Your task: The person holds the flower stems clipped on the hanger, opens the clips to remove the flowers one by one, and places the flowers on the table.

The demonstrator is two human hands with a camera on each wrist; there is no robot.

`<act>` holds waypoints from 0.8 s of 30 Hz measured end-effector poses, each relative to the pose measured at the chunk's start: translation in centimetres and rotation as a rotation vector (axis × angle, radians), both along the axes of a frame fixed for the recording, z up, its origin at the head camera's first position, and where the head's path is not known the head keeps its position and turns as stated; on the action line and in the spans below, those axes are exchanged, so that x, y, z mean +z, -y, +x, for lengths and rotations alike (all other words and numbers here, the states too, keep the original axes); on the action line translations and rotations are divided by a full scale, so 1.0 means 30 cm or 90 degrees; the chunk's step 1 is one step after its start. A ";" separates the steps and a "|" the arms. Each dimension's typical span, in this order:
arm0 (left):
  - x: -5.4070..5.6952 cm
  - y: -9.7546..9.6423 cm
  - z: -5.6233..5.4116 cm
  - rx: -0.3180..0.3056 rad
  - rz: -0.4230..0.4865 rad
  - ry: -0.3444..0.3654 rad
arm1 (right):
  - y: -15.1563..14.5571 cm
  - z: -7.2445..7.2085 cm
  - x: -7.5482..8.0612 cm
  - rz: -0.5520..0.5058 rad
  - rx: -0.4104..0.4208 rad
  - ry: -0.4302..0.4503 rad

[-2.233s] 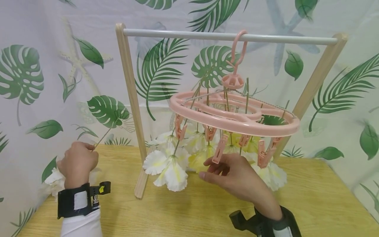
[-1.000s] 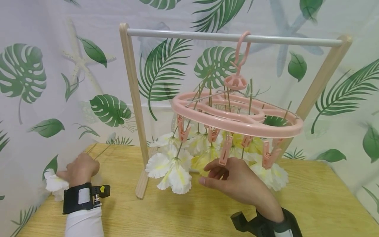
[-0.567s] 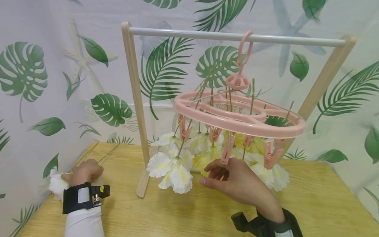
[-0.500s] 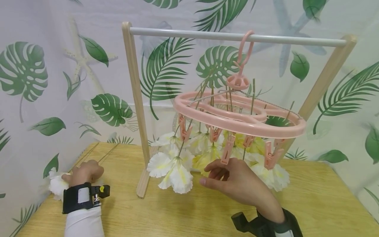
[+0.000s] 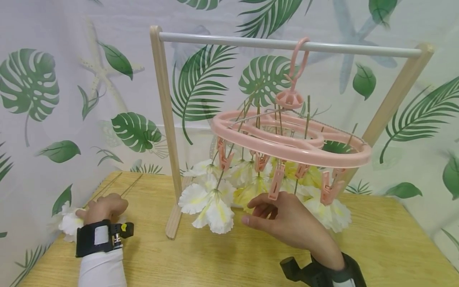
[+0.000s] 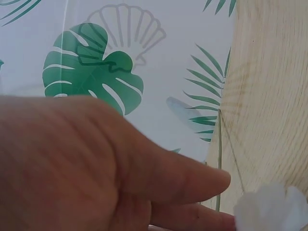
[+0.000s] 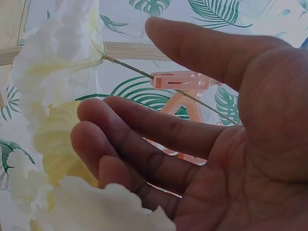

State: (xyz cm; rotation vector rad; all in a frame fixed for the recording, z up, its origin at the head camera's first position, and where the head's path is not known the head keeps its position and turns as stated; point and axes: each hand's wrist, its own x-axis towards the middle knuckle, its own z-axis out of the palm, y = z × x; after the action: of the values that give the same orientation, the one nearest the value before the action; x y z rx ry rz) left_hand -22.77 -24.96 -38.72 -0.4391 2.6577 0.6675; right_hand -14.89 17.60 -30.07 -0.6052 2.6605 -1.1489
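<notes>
At the left of the head view, my left hand (image 5: pixel 106 209) is low over the table beside a white artificial flower (image 5: pixel 69 221). Thin flower stems (image 5: pixel 132 185) reach past it. In the left wrist view my thumb and finger stay apart, with a stem (image 6: pixel 219 144) passing behind them. A pink clip hanger (image 5: pixel 287 153) hangs from a rail, with several white and yellow flowers (image 5: pixel 211 207) hanging head down below it. My right hand (image 5: pixel 283 217) is relaxed beneath it, loosely bent and holding nothing. A pink clip (image 5: pixel 277 182) hangs just before its knuckles.
A wooden stand (image 5: pixel 165 111) with a pale rail (image 5: pixel 229 38) straddles the back of the table (image 5: pixel 150 255). Leaf-patterned cloth (image 5: pixel 118 91) covers the wall behind and to the left.
My left hand, which held a stem raised, has come down to the table, and the stems now lie low there. My right hand has hardly moved under the hanger.
</notes>
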 end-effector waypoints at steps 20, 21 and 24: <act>0.170 -0.119 0.024 -0.086 -0.016 -0.167 | -0.009 0.023 0.012 0.066 0.041 -0.041; 0.185 -0.131 0.030 -0.099 -0.005 -0.185 | -0.011 0.027 0.012 0.080 0.054 -0.051; 0.224 -0.174 0.049 -0.136 0.043 -0.236 | -0.009 0.042 0.015 0.115 0.078 -0.079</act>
State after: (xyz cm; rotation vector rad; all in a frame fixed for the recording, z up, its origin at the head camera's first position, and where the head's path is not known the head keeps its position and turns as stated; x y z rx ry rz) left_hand -21.31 -19.72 -32.00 -0.0082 2.9551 0.8362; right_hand -13.64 17.88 -29.62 -0.8173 2.7457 -0.8535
